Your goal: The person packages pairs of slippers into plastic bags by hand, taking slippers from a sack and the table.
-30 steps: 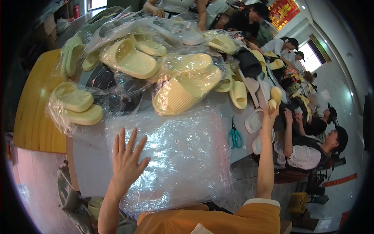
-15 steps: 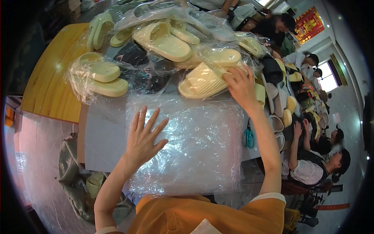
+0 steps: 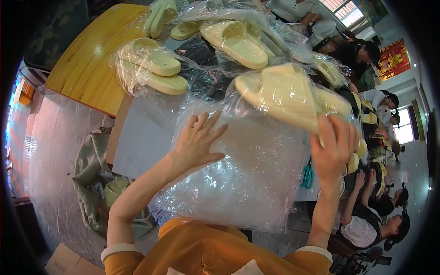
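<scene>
At the centre right of the frame our right hand (image 3: 333,153) grips a pair of pale yellow foam slippers sealed in a clear plastic bag (image 3: 293,98), fingers curled over the near end and thumb beneath, so that the bagged pair hangs tilted above the table. Our left hand (image 3: 197,142) lies flat, fingers spread and open, pressing on the stack of clear, crinkled plastic bags (image 3: 243,178) that fills the lower middle of the frame and droops over the near edge of the grey table top (image 3: 137,142).

We judge the bagged slippers light and springy, the foam stiff enough to keep its shape yet yielding under a squeeze. The film is slick and loose, so a grip on the plastic alone would likely slide; pinching through the film onto the sole edge seems the surer hold. The loose bags are limp and slippery, best pinned flat or lifted by one open edge.

Much is hard to read. We cannot tell whether the held bag is sealed or open, nor how many bags lie in the stack. Glare whitens the film, and the right thumb is hidden behind the slippers. Other bagged slippers (image 3: 153,68) crowd the upper left and top, overlapping. Teal-handled scissors (image 3: 306,176) peep out beside the stack, half covered.
</scene>
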Motion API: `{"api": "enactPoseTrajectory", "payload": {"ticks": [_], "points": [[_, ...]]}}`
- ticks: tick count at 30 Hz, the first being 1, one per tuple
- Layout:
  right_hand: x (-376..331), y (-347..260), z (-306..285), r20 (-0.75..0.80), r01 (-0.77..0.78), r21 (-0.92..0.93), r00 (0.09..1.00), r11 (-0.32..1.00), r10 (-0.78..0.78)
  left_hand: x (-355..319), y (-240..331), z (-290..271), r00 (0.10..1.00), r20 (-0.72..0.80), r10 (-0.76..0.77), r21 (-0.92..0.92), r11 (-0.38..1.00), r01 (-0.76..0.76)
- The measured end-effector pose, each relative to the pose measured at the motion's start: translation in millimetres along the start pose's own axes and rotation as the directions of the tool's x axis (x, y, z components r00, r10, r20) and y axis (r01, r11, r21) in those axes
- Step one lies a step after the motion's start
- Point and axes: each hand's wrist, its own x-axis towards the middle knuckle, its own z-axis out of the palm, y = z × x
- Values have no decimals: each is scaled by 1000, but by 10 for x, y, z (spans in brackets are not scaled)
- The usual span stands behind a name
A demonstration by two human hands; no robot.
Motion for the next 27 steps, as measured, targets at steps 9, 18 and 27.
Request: {"api": "enactPoseTrajectory", "payload": {"ticks": [9,18,27], "points": [[-1024,-1158,-235,189,-11,247,981,969,-37,67,-465,45,900,147,-410,-867,385,317],[-1225,-1419,-217,122,48,356,988,933,-98,106,-512,-159,766,341,-545,-886,86,455],[-1420,-1485,-181,213,81,570,946,818,-243,105,-487,36,713,166,-681,-901,189,390]]}}
